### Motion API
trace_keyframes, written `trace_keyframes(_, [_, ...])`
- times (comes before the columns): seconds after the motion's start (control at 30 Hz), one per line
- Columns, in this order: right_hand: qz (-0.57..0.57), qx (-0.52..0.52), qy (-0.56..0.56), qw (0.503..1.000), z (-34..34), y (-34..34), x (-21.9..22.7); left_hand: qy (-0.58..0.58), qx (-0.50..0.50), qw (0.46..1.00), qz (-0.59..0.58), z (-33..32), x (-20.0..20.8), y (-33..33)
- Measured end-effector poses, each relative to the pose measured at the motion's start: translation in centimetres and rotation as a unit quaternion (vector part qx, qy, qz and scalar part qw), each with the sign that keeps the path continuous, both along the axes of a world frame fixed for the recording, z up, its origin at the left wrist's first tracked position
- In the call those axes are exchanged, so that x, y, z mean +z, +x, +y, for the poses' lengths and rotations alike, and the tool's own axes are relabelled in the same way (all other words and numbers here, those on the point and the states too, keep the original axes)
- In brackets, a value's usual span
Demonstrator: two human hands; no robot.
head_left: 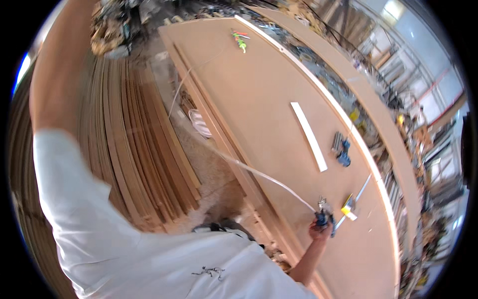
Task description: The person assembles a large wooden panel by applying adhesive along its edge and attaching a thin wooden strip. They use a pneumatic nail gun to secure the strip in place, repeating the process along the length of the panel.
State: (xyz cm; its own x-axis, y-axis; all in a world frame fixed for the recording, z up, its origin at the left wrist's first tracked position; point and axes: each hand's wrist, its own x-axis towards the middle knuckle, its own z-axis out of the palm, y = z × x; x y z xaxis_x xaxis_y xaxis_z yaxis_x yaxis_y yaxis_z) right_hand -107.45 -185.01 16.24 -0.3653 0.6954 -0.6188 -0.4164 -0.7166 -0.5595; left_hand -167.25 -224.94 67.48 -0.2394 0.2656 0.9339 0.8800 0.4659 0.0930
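Hosed tool (321, 218) in the right hand (319, 230), whose fingers are wrapped around it; it is over the near end of the brown table (264, 94), though I cannot tell whether it touches the surface. The left arm (59, 74) is raised, its hand beyond the view, so I cannot tell that hand's state. The pale hose (269, 177) runs from the tool across the table's edge and over the gap beside the stacked planks (134, 144). It could snag on that edge and jerk the tool, I judge, if pulled tight. Just beside the tool lies a yellow item (349, 207), easily knocked by a sideways swing. Farther off are a blue tool (343, 155) and a loose white strip (309, 138), which a sweeping hose might shift.
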Motion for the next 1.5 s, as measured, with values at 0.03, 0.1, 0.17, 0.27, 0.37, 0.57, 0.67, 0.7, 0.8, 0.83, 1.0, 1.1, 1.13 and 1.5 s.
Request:
trace_keyframes(0.03, [0.003,-0.031,0.008,0.999,0.9,1.7,0.1,-0.013,-0.110,0.992,0.061,9.1,0.4,4.3])
trace_keyframes(0.1, [0.002,-0.092,-0.020,0.996,0.6,1.6,2.7,-0.073,-0.284,0.933,0.207,21.9,0.6,14.2])
trace_keyframes(0.17, [0.008,-0.072,-0.043,0.996,-1.1,-1.9,3.1,-0.205,-0.405,0.829,0.326,29.2,-4.5,22.0])
trace_keyframes(0.27, [0.052,-0.038,-0.010,0.998,-1.7,-3.1,2.0,-0.340,-0.547,0.662,0.384,36.3,-15.9,28.2])
trace_keyframes(0.37, [0.023,-0.115,0.027,0.993,-3.3,1.6,4.1,-0.336,-0.676,0.590,0.286,40.7,-28.1,30.3])
trace_keyframes(0.57, [0.007,-0.127,-0.015,0.992,-3.2,4.7,4.5,-0.404,-0.546,0.720,-0.143,38.8,-39.5,20.7])
trace_keyframes(0.67, [0.071,-0.160,0.058,0.983,-2.6,4.9,2.4,-0.429,-0.429,0.787,-0.115,35.0,-39.4,15.4])
trace_keyframes(0.7, [0.085,-0.180,0.083,0.976,-2.4,4.3,2.0,-0.465,-0.357,0.802,-0.111,34.1,-41.6,13.1])
trace_keyframes(0.8, [0.075,-0.277,0.097,0.953,-0.8,2.8,1.6,-0.416,-0.304,0.811,-0.279,29.3,-43.3,8.9])
trace_keyframes(0.83, [0.068,-0.297,0.094,0.948,-0.4,2.2,1.6,-0.367,-0.292,0.819,-0.331,27.5,-42.9,8.3])
trace_keyframes(1.0, [-0.047,-0.244,0.072,0.966,3.0,1.9,-3.8,-0.369,-0.220,0.792,-0.435,21.2,-43.3,3.5])
trace_keyframes(1.1, [-0.198,-0.252,0.001,0.947,3.2,-1.0,-4.9,-0.362,-0.223,0.769,-0.477,20.2,-45.5,0.6])
trace_keyframes(1.13, [-0.206,-0.284,-0.006,0.936,3.1,-1.5,-4.6,-0.361,-0.224,0.759,-0.493,20.5,-45.9,-0.5])
trace_keyframes(1.5, [-0.535,-0.393,0.219,0.715,-2.1,-17.1,2.9,-0.403,-0.088,0.829,-0.378,23.4,-51.3,-35.8])
